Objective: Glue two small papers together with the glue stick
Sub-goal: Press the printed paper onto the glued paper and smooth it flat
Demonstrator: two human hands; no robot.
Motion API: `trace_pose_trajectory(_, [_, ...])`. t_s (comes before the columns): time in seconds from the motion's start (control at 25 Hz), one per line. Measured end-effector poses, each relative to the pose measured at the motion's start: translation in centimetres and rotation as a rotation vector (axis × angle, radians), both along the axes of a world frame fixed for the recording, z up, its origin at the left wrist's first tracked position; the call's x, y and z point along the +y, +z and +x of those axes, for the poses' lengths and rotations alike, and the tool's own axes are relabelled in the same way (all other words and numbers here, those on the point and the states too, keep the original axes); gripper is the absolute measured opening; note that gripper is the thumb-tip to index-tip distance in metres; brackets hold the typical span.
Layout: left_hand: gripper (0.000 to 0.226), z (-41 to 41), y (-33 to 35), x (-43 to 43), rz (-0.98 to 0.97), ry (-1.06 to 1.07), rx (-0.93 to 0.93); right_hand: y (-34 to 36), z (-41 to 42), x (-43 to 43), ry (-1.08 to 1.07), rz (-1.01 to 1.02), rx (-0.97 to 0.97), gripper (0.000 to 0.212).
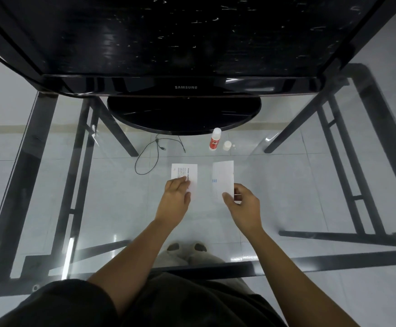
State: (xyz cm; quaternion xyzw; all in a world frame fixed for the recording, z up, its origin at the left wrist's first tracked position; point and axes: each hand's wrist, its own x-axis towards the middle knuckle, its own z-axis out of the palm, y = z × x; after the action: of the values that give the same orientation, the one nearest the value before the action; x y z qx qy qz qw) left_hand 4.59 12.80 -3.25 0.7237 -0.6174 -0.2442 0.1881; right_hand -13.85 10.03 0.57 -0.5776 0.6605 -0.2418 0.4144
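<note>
While printed paper (pixel 184 171) is pressed under the flat left hand (pixel 175 197), blue-marked paper (pixel 223 177) is pinched by the right hand (pixel 243 204). Both laid before the glue stick (pixel 215 140).

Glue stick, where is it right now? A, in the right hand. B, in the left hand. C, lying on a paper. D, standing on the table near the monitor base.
D: the glue stick stands upright on the table just in front of the monitor base, untouched.
</note>
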Motion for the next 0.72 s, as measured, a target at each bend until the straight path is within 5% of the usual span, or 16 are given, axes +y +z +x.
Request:
trace_pose_trajectory(0.24, [0.037, 0.1, 1.0, -0.2, -0.056, 0.062, 0.085, 0.5, 0.7, 0.5, 0.005, -0.145, 0.043, 0.024])
trace_pose_trajectory(0.36, [0.024, 1.4, 3.3, -1.2, -0.099, 0.243, 0.291, 1.2, 2.1, 0.4, 0.050, -0.251, 0.053, 0.030])
trace_pose_trajectory(0.56, [0.019, 3.4, 7.4, -3.0, 0.139, 0.307, 0.751, 1.7, 5.1, 0.4, 0.254, -0.395, 0.162, 0.036])
trace_pose_trajectory(0.72, [0.024, 2.9, 8.4, -2.8, 0.113, 0.381, 0.708, 1.9, 7.1, 0.9, 0.286, -0.436, 0.160, 0.036])
